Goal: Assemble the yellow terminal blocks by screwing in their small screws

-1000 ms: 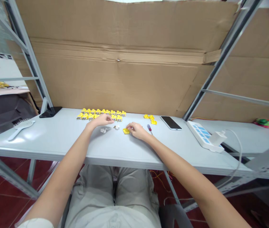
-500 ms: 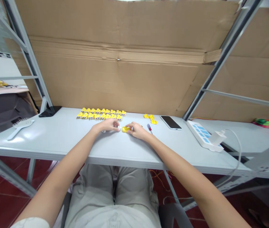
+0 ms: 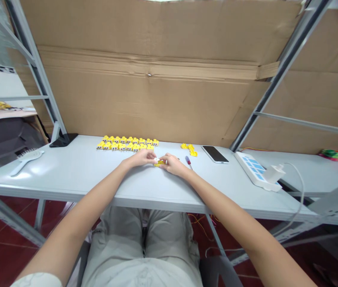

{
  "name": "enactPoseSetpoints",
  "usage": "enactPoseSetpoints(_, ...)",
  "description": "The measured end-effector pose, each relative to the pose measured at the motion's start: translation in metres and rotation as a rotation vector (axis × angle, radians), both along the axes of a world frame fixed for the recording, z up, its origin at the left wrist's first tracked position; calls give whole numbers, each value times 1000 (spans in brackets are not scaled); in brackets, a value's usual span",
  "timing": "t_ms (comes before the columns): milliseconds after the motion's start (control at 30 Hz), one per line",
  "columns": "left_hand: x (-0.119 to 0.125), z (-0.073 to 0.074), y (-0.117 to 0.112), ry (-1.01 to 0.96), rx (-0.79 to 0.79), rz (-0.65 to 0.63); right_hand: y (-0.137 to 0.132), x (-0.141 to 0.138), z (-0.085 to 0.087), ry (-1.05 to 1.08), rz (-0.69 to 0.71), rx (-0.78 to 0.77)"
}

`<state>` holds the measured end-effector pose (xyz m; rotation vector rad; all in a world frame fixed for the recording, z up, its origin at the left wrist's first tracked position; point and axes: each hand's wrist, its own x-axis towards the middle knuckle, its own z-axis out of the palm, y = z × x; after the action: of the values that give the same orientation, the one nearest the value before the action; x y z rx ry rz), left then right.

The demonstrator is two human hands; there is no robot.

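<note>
While the left hand [image 3: 139, 158] and right hand [image 3: 173, 164] met over the bench [image 3: 67, 177], their fingers [image 3: 165, 158] closed, left on a white piece [image 3: 156, 160], right on a yellow piece [image 3: 161, 162].

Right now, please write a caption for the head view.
Left hand and right hand hold a white piece against a yellow part on a grey table, near rows of yellow parts.

- We're sitting before the desk [image 3: 67, 179], with a hairbrush [image 3: 27, 162] lying on its left end.
- We're holding a small part [image 3: 159, 162] mid-desk between our left hand [image 3: 140, 158] and right hand [image 3: 173, 164].
- We're facing rows of plastic blocks [image 3: 127, 144] just behind our hands.
- We're seeing a screwdriver [image 3: 188, 162], a smartphone [image 3: 215, 154], then a power strip [image 3: 255, 170] rightward.
</note>
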<state>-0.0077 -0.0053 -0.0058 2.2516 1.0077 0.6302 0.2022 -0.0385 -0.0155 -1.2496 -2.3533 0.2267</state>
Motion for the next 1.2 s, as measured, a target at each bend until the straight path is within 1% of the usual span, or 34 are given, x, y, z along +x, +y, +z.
enactPoseSetpoints(133,-2,0,3,36,-7,-11,0,0,0,14,11,-3)
enactPoseSetpoints(333,-4,-2,7,35,19,-21,2,1,-2,38,56,0)
enactPoseSetpoints(500,-4,-4,8,40,3,-30,3,0,-4,55,42,5)
enactPoseSetpoints(633,-1,-4,7,69,29,-47,4,0,-4,66,46,14)
enactPoseSetpoints(733,-8,7,3,143,81,12,3,0,-4,74,41,16)
enactPoseSetpoints(800,-22,21,-1,206,87,57,1,0,-4,74,32,1)
enactPoseSetpoints(833,-32,28,-4,253,66,60,1,-1,-3,71,27,-7)
enactPoseSetpoints(900,-54,40,-8,385,-50,65,0,-1,-3,60,18,-15)
enactPoseSetpoints(967,-72,46,-9,503,-166,95,0,-1,-2,49,15,-22)
enactPoseSetpoints(1000,-78,46,-9,544,-199,120,0,-1,-2,45,13,-27)
enactPoseSetpoints(1067,-79,42,-6,564,-236,160,0,-1,-2,46,8,-25)
enactPoseSetpoints(1133,-71,35,-1,538,-226,192,-1,0,-2,55,6,-13)
enactPoseSetpoints(1200,-60,27,4,520,-161,247,-1,1,-3,66,13,2)
